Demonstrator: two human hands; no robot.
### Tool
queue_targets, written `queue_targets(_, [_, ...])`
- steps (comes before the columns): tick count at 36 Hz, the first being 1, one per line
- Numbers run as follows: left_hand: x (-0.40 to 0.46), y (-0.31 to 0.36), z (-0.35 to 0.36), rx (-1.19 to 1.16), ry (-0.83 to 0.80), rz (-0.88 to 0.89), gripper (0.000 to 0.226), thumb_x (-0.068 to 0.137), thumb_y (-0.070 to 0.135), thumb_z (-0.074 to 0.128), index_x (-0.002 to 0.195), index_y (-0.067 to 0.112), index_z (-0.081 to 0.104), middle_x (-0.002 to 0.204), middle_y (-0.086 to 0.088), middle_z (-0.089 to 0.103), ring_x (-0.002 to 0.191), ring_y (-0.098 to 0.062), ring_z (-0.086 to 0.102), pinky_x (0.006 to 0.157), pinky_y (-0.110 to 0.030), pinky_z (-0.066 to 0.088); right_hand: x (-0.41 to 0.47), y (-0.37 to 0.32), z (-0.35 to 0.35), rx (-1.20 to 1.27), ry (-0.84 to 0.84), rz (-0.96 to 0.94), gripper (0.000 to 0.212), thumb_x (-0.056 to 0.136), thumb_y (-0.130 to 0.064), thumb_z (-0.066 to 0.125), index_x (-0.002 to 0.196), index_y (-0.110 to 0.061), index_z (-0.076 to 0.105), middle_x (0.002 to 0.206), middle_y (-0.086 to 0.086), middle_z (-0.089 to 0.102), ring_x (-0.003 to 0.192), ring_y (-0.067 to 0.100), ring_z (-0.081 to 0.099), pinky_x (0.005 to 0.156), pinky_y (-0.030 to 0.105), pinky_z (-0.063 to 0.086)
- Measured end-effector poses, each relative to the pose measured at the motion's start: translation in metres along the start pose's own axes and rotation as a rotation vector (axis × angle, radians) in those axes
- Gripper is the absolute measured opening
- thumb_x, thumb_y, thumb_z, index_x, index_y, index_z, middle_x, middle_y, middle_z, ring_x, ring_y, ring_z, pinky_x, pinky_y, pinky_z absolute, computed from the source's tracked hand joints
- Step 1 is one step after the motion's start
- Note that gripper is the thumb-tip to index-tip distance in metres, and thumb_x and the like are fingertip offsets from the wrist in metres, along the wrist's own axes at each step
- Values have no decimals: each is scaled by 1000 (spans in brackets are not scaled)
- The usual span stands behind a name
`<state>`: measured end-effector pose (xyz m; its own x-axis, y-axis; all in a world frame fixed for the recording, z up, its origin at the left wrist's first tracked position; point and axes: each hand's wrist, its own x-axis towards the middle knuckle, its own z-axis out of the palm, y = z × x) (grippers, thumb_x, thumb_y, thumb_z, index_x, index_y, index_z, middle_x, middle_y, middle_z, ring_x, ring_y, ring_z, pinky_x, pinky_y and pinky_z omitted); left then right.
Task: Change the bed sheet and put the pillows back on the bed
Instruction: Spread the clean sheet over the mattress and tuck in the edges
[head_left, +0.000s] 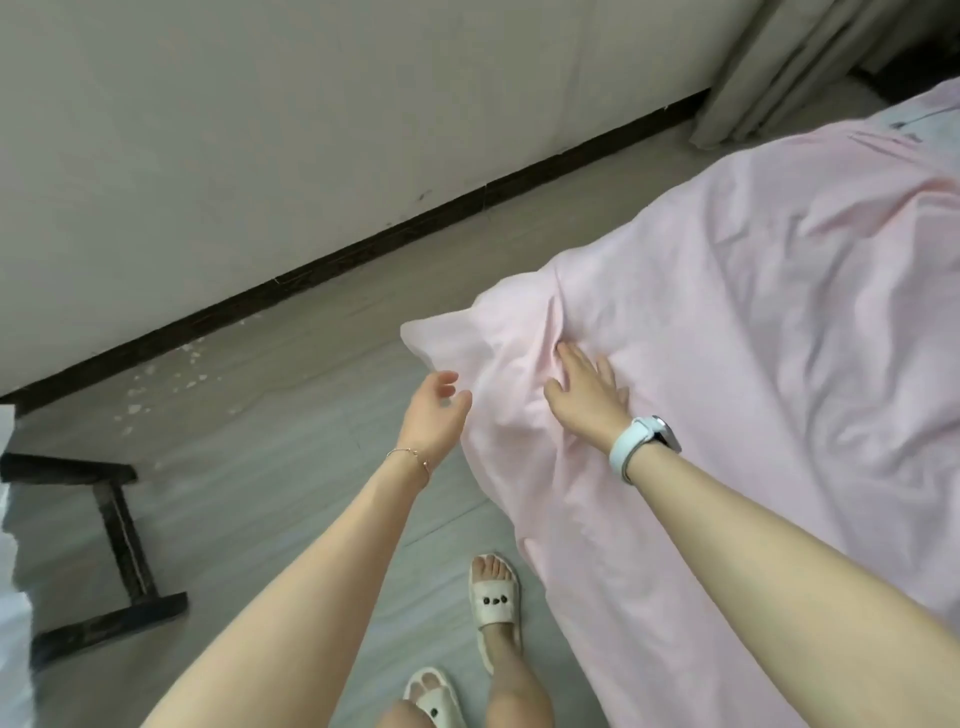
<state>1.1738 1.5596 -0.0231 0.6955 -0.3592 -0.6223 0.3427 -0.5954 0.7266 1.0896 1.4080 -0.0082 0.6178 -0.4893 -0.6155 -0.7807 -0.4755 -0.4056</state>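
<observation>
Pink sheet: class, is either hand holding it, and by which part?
Neither holds it. The right hand presses flat on the pink sheet near its corner; the left hand hovers open beside it.

The pink bed sheet (753, 322) was thin, matt woven cloth, creased and rumpled. The floor (291, 447) looked like smooth grey planks with a faint sheen, flecked with pale flakes near the dark skirting board (363, 244). The wall (260, 130) was matt and scuffed. The curtain (779, 67) was heavy dull fabric. The slippers (491, 597) looked like soft matt rubber or foam. The watch strap (626, 447) was smooth and slightly glossy. The dark frame (119, 530) looked like rough, worn wood.
</observation>
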Motion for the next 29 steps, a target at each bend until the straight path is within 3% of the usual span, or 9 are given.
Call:
queue_targets(2, [27, 14, -1, 126, 8, 94, 44, 93, 14, 48, 137, 15, 41, 135, -3, 42, 103, -16, 50, 85, -25, 39, 11, -7, -1, 79, -24, -2, 61, 95, -31, 34, 149, -33, 6, 156, -17, 7, 145, 22, -5, 112, 57, 2])
queue_targets(5, [70, 30, 0, 298, -23, 172, 56, 92, 8, 49, 144, 15, 31, 147, -4, 30, 126, -20, 40, 103, -31, 36, 29, -8, 1, 180, -27, 5, 70, 94, -33, 36, 145, -46, -10, 153, -26, 8, 145, 17, -5, 109, 60, 0])
queue_targets(8, [110, 35, 4, 504, -79, 153, 59, 90, 9, 49, 145, 15, 29, 151, -3, 26, 139, -24, 20, 108, -31, 23, 44, 0, 4, 210, 12, 21, 69, 94, -33, 40, 147, -41, -3, 153, -22, 9, 144, 12, 3, 111, 59, 8])
queue_targets(12, [139, 33, 15, 636, -86, 132, 27, 89, 15, 48, 113, 6, 60, 127, -9, 49, 128, -31, 31, 98, -33, 31, 48, 5, 9, 279, 112, 37, 62, 91, -31, 43, 145, -39, 14, 146, -13, 27, 139, 7, 24, 111, 51, 19])
queue_targets(15, [140, 34, 11, 701, -68, 182, 16, 88, 12, 49, 89, 2, 61, 106, -15, 58, 106, -35, 49, 81, -39, 43, 49, -3, 12, 372, 199, 86, 52, 86, -35, 41, 137, -37, 31, 141, -15, 41, 132, 6, 39, 108, 49, 30])
queue_targets(18, [136, 35, -9, 817, -138, 252, 15, 91, 17, 49, 94, 6, 59, 102, -13, 60, 98, -35, 53, 75, -36, 38, 53, -18, 3, 344, 324, 271, 30, 93, -23, 43, 122, -25, 51, 124, -7, 61, 118, 17, 54, 99, 41, 38])
queue_targets(21, [142, 29, -50, 996, -210, 254, 18, 95, 22, 47, 101, 9, 57, 108, -10, 61, 102, -33, 55, 77, -35, 39, 63, -39, -9, 315, 521, 485, 23, 92, -19, 44, 111, -13, 56, 109, 9, 66, 106, 33, 55, 86, 38, 42])
queue_targets(26, [156, 23, -124, 1236, -352, 272, 19, 96, 30, 48, 104, 17, 59, 112, -1, 60, 110, -21, 51, 85, -29, 36, 76, -84, -10, 313, 649, 540, 34, 91, -13, 45, 125, -8, 51, 119, 12, 56, 114, 31, 44, 95, 37, 33])
queue_targets(29, [163, 31, -131, 1268, -513, 216, 16, 94, 30, 51, 102, 20, 59, 114, -1, 57, 111, -21, 51, 86, -28, 35, 83, -109, -8, 245, 585, 517, 43, 92, -14, 46, 135, -11, 45, 136, 11, 43, 126, 30, 34, 103, 37, 27])
